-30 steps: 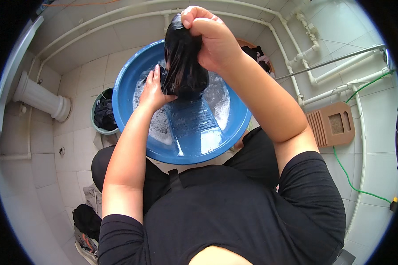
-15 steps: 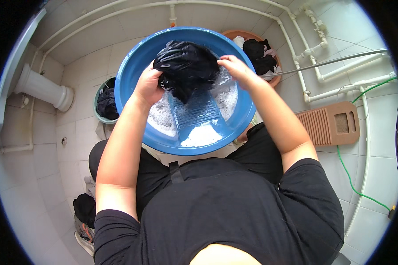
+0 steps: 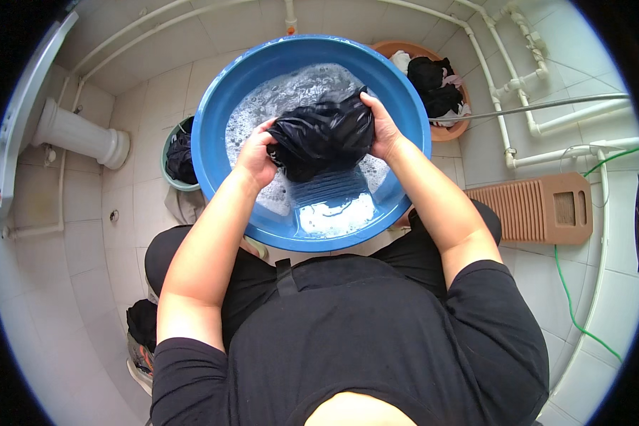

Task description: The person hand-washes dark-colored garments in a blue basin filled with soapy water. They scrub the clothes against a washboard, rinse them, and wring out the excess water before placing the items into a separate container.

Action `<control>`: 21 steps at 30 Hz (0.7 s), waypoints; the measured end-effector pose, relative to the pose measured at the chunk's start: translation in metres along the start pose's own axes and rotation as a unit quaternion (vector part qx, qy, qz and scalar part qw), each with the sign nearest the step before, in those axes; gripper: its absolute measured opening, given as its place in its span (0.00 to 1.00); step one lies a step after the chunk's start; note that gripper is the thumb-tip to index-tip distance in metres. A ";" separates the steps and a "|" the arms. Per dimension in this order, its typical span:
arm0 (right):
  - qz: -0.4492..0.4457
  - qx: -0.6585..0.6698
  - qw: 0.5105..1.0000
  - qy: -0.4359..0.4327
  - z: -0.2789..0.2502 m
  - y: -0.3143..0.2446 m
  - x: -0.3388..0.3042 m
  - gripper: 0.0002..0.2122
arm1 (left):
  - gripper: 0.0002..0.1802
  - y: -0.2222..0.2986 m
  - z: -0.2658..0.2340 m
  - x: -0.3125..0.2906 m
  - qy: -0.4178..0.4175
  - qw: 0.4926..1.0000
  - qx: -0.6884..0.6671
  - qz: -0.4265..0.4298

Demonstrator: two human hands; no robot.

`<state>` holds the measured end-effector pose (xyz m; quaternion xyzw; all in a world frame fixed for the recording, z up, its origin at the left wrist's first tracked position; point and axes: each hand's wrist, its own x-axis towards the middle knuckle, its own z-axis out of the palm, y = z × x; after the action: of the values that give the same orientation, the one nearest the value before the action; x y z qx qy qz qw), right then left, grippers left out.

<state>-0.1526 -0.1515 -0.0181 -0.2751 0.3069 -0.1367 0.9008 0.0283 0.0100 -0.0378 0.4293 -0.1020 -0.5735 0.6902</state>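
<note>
A wet, shiny black garment (image 3: 323, 135) is bunched between my two hands; its exact kind cannot be made out. My left hand (image 3: 258, 155) grips its left side, fingers curled into the cloth. At the garment's upper right edge, my right hand (image 3: 383, 128) pinches the fabric. Both hands are over a big round blue basin (image 3: 204, 135) holding soapy water (image 3: 259, 99) with foam. Built into the near side of the basin is a ridged washboard (image 3: 334, 193), its upper part hidden by the garment. White foam or glare lies on its lower end.
An orange basin (image 3: 461, 129) with dark and white clothes stands at the far right. Left of the blue basin sits a small green tub (image 3: 167, 170) with black cloth. A brown washboard (image 3: 532, 206) lies to the right. White pipes (image 3: 486, 67) run along the walls; a green hose (image 3: 569, 298) trails right.
The black garment has come nearer and lower, over the washboard, and the foamy water behind it now shows. My right hand has moved closer in. The view has shifted slightly.
</note>
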 end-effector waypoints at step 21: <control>-0.086 -0.774 0.617 0.116 -0.039 0.043 0.098 0.17 | 0.15 -0.063 -0.014 0.077 0.153 0.625 0.760 0.096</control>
<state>-0.0981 -0.1737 -0.1155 -0.8774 0.3757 0.0434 0.2952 0.0170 -0.0500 -0.1183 0.8703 -0.4354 -0.1485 0.1758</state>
